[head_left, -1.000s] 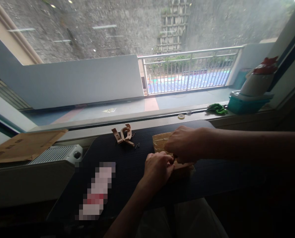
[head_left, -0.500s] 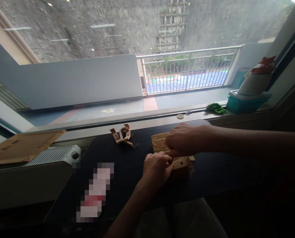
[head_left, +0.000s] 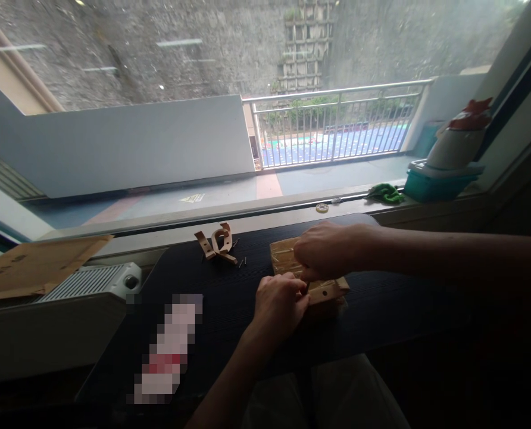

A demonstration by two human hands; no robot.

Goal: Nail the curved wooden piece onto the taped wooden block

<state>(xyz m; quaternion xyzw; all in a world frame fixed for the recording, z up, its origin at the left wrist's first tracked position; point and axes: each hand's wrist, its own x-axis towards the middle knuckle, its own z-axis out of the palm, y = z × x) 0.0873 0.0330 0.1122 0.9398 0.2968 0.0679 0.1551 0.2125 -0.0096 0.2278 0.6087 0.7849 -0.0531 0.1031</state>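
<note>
My left hand [head_left: 281, 301] is closed at the near left of a wooden block, its fingers pinching the end of a pale wooden piece with a round hole [head_left: 330, 292]. That piece lies across the near part of the wood block [head_left: 283, 256], which looks wrapped in shiny clear film. My right hand [head_left: 321, 250] is a fist above the block, knuckles up, just over my left fingertips. What it grips is mostly hidden; only a thin dark bit shows between the hands.
Small curved wooden parts [head_left: 209, 247] and several screws [head_left: 243, 262] lie on the dark table [head_left: 230, 310]. A blurred-out pinkish item [head_left: 171, 345] is at the left. On the sill are a tape roll [head_left: 322, 208], a green cloth [head_left: 385, 192] and a teal box [head_left: 439, 182].
The whole view has shifted slightly. Both hands keep nearly the same place on the wood, with no clear change in their grip.
</note>
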